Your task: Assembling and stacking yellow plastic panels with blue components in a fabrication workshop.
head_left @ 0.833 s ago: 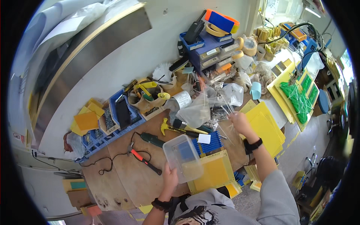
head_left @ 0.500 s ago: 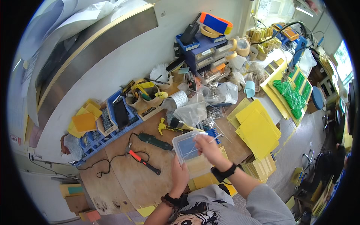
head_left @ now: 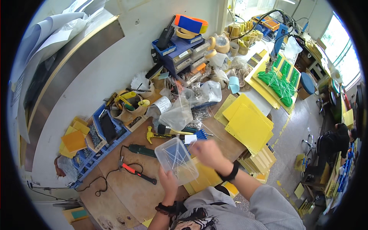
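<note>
My left hand (head_left: 168,181) grips a clear plastic box (head_left: 163,153) by its lower left side, tilted over the bench. Several thin white strips that look like cable ties (head_left: 177,158) lie crossed inside it. At the box's right rim is my right hand (head_left: 209,153), smeared by motion; its fingers seem curled, but whether they hold anything does not show. A small white card (head_left: 190,139) and a blue toothed piece (head_left: 201,134) lie just beyond the box. To its left lies a dark green power tool (head_left: 141,150).
A red-and-black hammer (head_left: 137,173) and a yellow hammer (head_left: 153,135) lie on the wooden bench (head_left: 132,197). Blue parts trays (head_left: 111,143) line the wall. Yellow sheets (head_left: 249,124) are stacked on the right. Clear bags (head_left: 178,115) and drawers (head_left: 180,59) stand behind.
My right hand has moved from over the box to its right rim. White strips now lie spread in the box. The whole view has shifted, with bench things sitting further left.
</note>
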### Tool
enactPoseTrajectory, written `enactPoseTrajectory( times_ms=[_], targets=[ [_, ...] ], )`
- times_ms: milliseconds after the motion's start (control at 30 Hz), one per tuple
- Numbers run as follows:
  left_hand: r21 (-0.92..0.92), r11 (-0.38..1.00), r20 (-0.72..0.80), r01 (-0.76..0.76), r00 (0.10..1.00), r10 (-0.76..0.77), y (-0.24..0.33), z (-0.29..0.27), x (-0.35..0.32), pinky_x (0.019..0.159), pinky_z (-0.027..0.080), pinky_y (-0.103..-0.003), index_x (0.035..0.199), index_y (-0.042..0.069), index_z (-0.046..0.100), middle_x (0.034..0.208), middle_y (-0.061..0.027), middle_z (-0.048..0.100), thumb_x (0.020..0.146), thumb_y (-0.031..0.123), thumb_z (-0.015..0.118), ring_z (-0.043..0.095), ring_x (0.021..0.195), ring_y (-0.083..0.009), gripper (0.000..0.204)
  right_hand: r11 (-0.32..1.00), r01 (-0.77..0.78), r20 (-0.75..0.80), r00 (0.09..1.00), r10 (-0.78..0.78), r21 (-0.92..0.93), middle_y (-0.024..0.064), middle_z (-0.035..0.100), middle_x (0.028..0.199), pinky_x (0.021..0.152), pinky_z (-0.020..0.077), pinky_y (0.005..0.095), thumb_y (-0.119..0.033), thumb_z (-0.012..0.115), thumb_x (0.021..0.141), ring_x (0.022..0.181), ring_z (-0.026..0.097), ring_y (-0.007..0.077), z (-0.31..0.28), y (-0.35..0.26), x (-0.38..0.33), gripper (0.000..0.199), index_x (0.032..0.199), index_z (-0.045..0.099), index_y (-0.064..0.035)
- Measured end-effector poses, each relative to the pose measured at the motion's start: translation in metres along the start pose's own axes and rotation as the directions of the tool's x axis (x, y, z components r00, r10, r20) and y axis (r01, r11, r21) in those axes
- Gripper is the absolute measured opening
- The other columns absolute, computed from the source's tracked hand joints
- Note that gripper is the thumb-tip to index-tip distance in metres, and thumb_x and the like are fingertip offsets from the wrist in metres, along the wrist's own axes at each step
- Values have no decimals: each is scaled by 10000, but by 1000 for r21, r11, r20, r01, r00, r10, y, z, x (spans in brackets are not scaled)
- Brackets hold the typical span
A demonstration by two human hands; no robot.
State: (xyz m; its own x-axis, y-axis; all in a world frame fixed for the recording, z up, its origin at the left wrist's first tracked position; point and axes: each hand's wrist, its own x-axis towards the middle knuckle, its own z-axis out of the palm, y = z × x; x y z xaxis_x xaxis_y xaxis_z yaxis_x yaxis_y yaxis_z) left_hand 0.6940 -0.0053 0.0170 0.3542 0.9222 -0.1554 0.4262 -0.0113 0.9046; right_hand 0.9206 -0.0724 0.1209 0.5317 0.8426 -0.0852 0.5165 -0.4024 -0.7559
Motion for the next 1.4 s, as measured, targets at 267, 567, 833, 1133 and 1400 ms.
enactPoseTrajectory(
  times_ms=[267,567,833,1133,1400],
  targets=[
    [-205,977,-24,53,998,-59,-1,-20,-6,1047,391,-351,1380,-56,436,1292,-184,568,873,-12,444,538,1208,-269,509,781,-294,22,941,339,551,195,674,808,696,561,454,-32,531,851,723,666,393,31,117,38,207,988,671,36],
    [-248,934,-79,259,955,-286,-25,-56,-33,624,458,-227,1425,74,441,1253,-81,592,866,20,474,554,833,-107,563,760,612,249,788,-563,-219,91,610,1070,780,520,392,-108,590,812,987,609,279,-4,114,-51,277,1077,642,-44],
    [-253,924,-113,287,940,-323,-45,-79,-48,608,465,-239,1453,96,427,1272,-81,592,888,76,474,566,805,-116,567,454,795,586,605,-539,-402,35,543,807,626,474,327,-202,555,846,766,563,196,37,138,-79,141,874,590,-68],
    [-321,916,-187,240,932,-310,-53,-87,-58,605,463,-238,1445,92,435,1265,-89,601,881,69,478,560,797,-112,566,951,-95,-282,959,8,-294,212,578,967,673,563,451,-135,556,887,833,661,370,18,161,35,365,1170,456,72],
    [-304,931,-156,203,953,-259,-42,-83,-52,599,461,-240,1410,75,460,1250,-81,607,872,42,485,554,772,-104,540,669,-427,-251,903,348,-609,256,535,1144,536,587,326,-215,636,832,992,638,375,45,202,91,597,1211,465,214]
  ],
)
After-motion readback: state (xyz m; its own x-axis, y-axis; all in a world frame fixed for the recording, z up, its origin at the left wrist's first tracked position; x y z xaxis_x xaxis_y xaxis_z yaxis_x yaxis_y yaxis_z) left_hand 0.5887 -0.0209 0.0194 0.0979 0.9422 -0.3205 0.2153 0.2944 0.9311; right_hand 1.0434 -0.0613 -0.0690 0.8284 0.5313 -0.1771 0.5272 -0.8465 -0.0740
